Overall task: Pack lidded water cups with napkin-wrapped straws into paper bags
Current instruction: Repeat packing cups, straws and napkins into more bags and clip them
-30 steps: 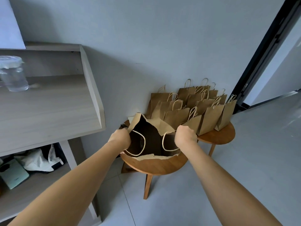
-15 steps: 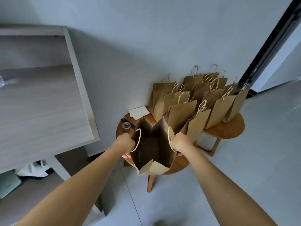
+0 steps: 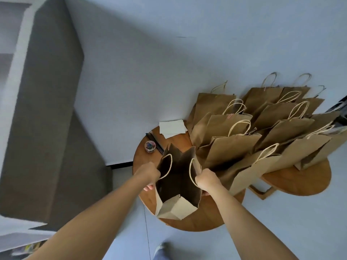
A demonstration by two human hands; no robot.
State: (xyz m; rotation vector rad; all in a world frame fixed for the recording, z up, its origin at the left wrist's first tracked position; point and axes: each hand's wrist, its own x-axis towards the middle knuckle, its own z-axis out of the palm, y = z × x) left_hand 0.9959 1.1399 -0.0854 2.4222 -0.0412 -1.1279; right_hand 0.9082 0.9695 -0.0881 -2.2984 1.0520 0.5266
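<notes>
Both hands hold one open brown paper bag (image 3: pixel 178 184) with pale twisted-cord handles, and they pull its mouth wide. The left hand (image 3: pixel 149 174) grips the left wall of the bag at the rim, beside the left cord handle, with its fingers curled over the edge. The right hand (image 3: pixel 206 180) grips the right wall in the same way, next to the right cord handle. The two hands are apart, with the dark inside of the bag between them. The inside is in deep shadow, so I cannot tell if something lies at the bottom.

The bag stands on a round brown wooden table (image 3: pixel 197 220), at its near side, and its folded lower end points toward the person. Behind it and to the right, a crowd of flat brown paper bags with cord handles (image 3: pixel 262 132) stands close together, leaning one over another; it spreads over to a second round wooden table (image 3: pixel 300 181) on the right. At the far left part of the first table lies a small stack of white paper napkins (image 3: pixel 172 128). Near it stands a small clear round box with coloured clips (image 3: pixel 150 146), it seems, and some thin dark straws (image 3: pixel 155 140) lie just beside the box. A blurred pale wooden shelf unit (image 3: pixel 20 72) fills the left side.
</notes>
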